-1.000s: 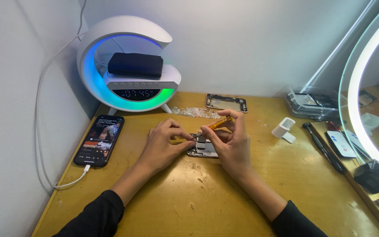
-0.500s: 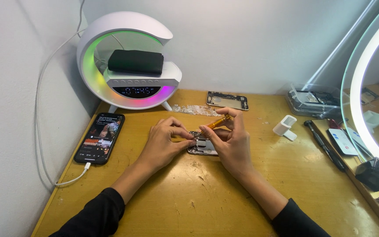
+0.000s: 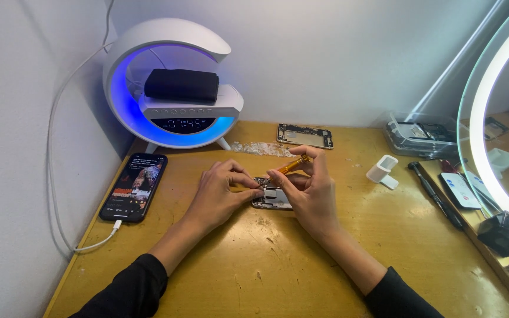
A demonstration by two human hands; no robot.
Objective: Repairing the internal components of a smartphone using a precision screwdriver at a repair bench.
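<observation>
My hands unmoved; lamp (image 3: pixel 172 88) glow gone from green to blue. Right hand (image 3: pixel 310 191) pinches orange screwdriver (image 3: pixel 290 166) onto opened phone (image 3: pixel 272 197); left hand (image 3: pixel 222 191) pinches its edge.

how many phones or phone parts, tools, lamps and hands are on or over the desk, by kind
Phones and phone parts: 3 (lit phone, opened phone under the hands, bare frame)
Tools: 2 (orange screwdriver, black screwdriver)
Lamps: 2 (clock lamp, ring light)
Hands: 2 (left hand, right hand)
Total: 9
</observation>
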